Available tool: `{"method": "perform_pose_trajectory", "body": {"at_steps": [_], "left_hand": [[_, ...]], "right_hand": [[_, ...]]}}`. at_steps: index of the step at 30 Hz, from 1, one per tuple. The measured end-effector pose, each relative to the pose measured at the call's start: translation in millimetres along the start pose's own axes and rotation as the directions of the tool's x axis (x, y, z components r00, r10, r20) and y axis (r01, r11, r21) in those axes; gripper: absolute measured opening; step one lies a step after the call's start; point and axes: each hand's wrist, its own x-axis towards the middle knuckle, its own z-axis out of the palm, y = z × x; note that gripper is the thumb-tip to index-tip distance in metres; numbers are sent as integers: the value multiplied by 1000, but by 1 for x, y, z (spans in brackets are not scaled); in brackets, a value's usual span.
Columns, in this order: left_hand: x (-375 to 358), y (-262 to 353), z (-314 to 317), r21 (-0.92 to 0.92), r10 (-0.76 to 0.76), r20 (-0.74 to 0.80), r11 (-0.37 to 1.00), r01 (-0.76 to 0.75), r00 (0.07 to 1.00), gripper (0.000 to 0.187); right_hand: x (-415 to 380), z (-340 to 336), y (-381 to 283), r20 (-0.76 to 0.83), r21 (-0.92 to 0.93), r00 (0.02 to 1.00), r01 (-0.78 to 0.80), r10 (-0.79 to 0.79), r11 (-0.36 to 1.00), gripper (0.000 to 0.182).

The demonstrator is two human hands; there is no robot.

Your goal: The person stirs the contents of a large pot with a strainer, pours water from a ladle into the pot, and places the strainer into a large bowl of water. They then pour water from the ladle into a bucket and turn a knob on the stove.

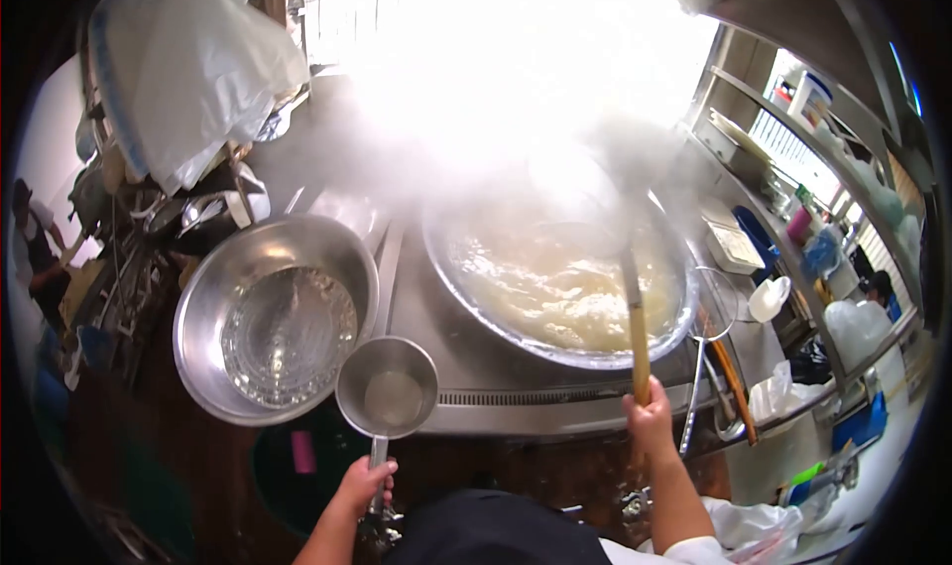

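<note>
My left hand [366,486] is wrapped round the handle of a metal saucepan [424,396], which has a little cloudy liquid in its bottom. The saucepan's rim overlaps the edge of a wide steel bowl [203,347] holding clear liquid. In my right hand [651,421] is a long wooden handle [639,337]; its far end runs over the big pot and disappears in steam. Pale, bubbling liquid [555,287] fills the large round pot [466,317] set in the steel counter.
Thick steam [516,99] covers the back. A strainer [701,339] and an orange-handled tool [732,376] lie right of the pot. Shelving [793,128] lines the right side. A green bin [288,466] stands below the bowl. Another person [45,248] is at far left.
</note>
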Motion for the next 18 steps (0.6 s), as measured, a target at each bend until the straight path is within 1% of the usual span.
{"method": "perform_pose_trajectory", "body": {"at_steps": [3,4,5,6,8,9,10,11,12,13,14,15,16,17,18], "left_hand": [[-1,2,2,-17,-10,-23,1000,9,1000,31],[4,-3,-1,-3,-10,-20,1000,10,1000,29],[7,-7,-5,-9,-25,-18,1000,25,1000,28],[7,-8,-5,-17,-43,-17,999,42,999,28],[3,-4,-2,-12,-39,-34,999,38,999,28],[-2,0,1,-24,-55,-54,998,54,997,28],[-3,1,2,-36,-73,-74,997,71,995,29],[0,-3,-1,-46,-91,-73,995,87,993,30],[-1,-3,0,-44,-101,-88,994,97,991,30],[-3,-1,1,-55,-105,-89,993,100,990,29],[-4,-1,2,-66,-107,-90,993,101,990,29],[0,-7,-1,-55,-98,-84,994,93,992,28],[-3,-1,5,-64,-101,-97,993,95,990,28],[-13,8,12,-66,-115,-113,992,108,987,28],[-21,16,19,-70,-128,-129,990,120,983,27]], "right_hand": [[62,-30,30,-165,16,986,-29,31,999,40],[84,-42,31,-233,-38,970,-78,67,996,39],[107,-54,36,-255,9,963,-82,81,997,33],[129,-65,32,-298,-54,949,-121,99,991,27],[182,-95,46,-375,-264,927,-85,-21,961,24],[220,-115,76,-412,-346,909,-97,-59,933,23],[271,-144,131,-457,-540,875,-127,-163,832,25],[292,-152,148,-401,-794,811,-75,-427,603,29],[318,-161,161,-417,-827,871,-246,-258,506,37],[308,-139,115,-421,-719,907,-324,-14,615,33],[290,-109,50,-399,-604,887,-444,232,662,29],[310,-100,66,-387,-607,891,-440,237,662,29],[336,-83,84,-367,-585,880,-469,300,662,29],[349,-67,87,-345,-564,866,-500,363,657,30],[362,-48,90,-271,-586,878,-476,396,655,32]]}}
